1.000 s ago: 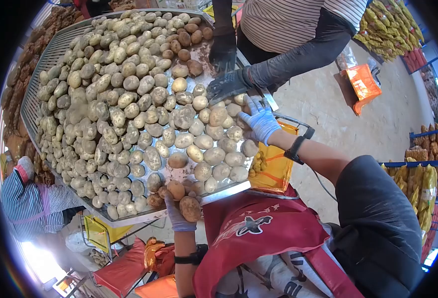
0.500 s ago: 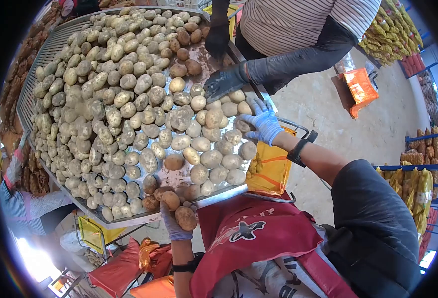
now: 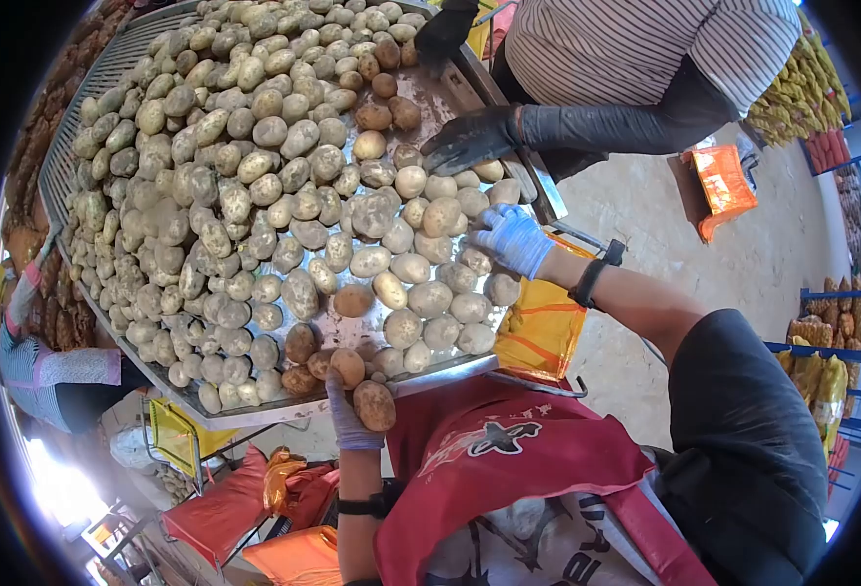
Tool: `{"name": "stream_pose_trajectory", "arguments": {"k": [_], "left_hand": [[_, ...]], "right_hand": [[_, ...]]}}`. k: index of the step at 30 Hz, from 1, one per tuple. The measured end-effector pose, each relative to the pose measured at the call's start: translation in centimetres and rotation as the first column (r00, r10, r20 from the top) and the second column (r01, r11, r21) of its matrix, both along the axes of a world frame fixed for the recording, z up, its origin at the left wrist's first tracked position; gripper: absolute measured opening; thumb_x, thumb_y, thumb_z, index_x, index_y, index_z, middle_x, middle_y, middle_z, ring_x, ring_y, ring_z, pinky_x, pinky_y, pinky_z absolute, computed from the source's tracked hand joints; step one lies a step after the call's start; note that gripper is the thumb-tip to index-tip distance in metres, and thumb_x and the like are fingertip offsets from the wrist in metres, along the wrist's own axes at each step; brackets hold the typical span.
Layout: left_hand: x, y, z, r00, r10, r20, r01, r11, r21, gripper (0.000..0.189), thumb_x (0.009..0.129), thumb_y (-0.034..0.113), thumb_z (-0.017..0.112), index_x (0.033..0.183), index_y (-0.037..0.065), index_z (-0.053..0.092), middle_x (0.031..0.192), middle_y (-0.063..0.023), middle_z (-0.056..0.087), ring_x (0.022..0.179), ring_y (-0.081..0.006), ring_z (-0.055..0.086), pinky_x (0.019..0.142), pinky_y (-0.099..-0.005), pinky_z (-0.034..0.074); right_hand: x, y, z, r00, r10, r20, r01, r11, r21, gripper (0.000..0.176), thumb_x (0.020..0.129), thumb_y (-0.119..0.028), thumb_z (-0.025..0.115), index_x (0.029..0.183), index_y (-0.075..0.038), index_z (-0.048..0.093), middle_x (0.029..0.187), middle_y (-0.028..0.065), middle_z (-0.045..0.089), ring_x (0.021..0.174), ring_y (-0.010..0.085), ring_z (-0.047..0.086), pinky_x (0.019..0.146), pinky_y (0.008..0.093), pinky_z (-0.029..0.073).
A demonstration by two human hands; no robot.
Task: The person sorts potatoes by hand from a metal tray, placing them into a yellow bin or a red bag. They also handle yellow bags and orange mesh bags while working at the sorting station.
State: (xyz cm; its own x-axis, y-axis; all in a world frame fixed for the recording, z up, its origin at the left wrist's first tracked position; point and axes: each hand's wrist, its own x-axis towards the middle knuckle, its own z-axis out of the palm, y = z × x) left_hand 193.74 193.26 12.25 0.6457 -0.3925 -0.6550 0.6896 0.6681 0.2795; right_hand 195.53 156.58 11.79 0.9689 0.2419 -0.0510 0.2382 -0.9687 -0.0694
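Many pale, dusty potatoes cover a metal sorting table. My left hand, in a thin purple glove, is at the near edge, closed around a brown potato; another brown potato rests against its fingertips. More brown potatoes lie just beyond. My right hand, in a blue glove, reaches over the right edge of the table, fingers apart and touching the pale potatoes there. What lies under its palm is hidden.
Across the table, a co-worker's black-gloved hand touches potatoes near my right hand. A yellow-orange bag hangs below the right edge. Another person stands at left. An orange bag lies on the floor; red bags are at lower left.
The table has shifted slightly right and down in view. My right hand has moved slightly left relative to the table, its fingers drawn in. My left hand still holds the brown potato.
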Motion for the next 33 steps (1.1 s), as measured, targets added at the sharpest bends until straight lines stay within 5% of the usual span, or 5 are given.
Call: {"name": "stream_pose_trajectory", "arguments": {"k": [8, 19, 26, 29, 33], "left_hand": [[-0.4, 2.1, 0.8, 0.999, 0.052, 0.015, -0.052, 0.999, 0.006, 0.050, 0.086, 0.053, 0.054, 0.103, 0.006, 0.055, 0.088, -0.0112, 0.063, 0.073, -0.0246, 0.063, 0.061, -0.0376, 0.056], [0.0, 1.0, 0.9, 0.999, 0.014, 0.051, -0.014, 1.000, 0.006, 0.051, 0.085, 0.055, 0.055, 0.098, 0.006, 0.058, 0.083, -0.0095, 0.063, 0.072, -0.0241, 0.063, 0.064, -0.0435, 0.056], [0.1, 0.7, 1.2, 0.999, 0.012, 0.044, -0.015, 0.998, 0.058, 0.052, 0.084, 0.055, 0.056, 0.094, 0.004, 0.058, 0.082, -0.0086, 0.063, 0.072, -0.0230, 0.063, 0.064, -0.0434, 0.056], [0.2, 0.8, 1.4, 0.999, -0.024, 0.034, 0.022, 0.997, 0.079, 0.052, 0.083, 0.055, 0.057, 0.094, 0.004, 0.057, 0.082, -0.0085, 0.062, 0.071, -0.0228, 0.063, 0.062, -0.0403, 0.057], [0.2, 0.6, 1.0, 0.999, -0.021, 0.037, 0.018, 0.997, 0.073, 0.052, 0.083, 0.055, 0.057, 0.095, 0.005, 0.056, 0.082, -0.0079, 0.062, 0.071, -0.0226, 0.063, 0.061, -0.0390, 0.057]], "right_hand": [[-3.8, -2.8, -0.9, 0.993, -0.113, -0.045, 0.121, 0.923, 0.364, 0.068, 0.072, -0.017, 0.070, 0.133, -0.006, 0.040, 0.136, 0.0187, 0.037, 0.119, 0.0380, 0.044, 0.098, 0.0405, 0.040], [-2.6, -1.2, -0.3, 0.948, -0.317, -0.024, 0.282, 0.802, 0.527, 0.025, 0.081, -0.015, 0.060, 0.106, -0.010, 0.063, 0.113, 0.0157, 0.053, 0.101, 0.0342, 0.054, 0.088, 0.0395, 0.044], [-3.8, -1.0, 1.8, 0.734, -0.491, -0.469, 0.668, 0.396, 0.630, 0.043, 0.074, -0.020, 0.066, 0.113, -0.005, 0.052, 0.108, 0.0183, 0.055, 0.099, 0.0329, 0.055, 0.084, 0.0383, 0.046], [-3.2, 0.7, 3.4, 0.926, -0.128, 0.354, 0.039, 0.968, 0.249, 0.041, 0.074, -0.016, 0.065, 0.112, -0.009, 0.053, 0.107, 0.0163, 0.054, 0.095, 0.0321, 0.056, 0.080, 0.0378, 0.047], [-1.8, 4.6, 4.4, 0.998, 0.051, -0.046, -0.031, 0.930, 0.366, 0.036, 0.073, -0.014, 0.063, 0.108, -0.012, 0.057, 0.106, 0.0138, 0.052, 0.092, 0.0325, 0.056, 0.077, 0.0410, 0.046]]}}
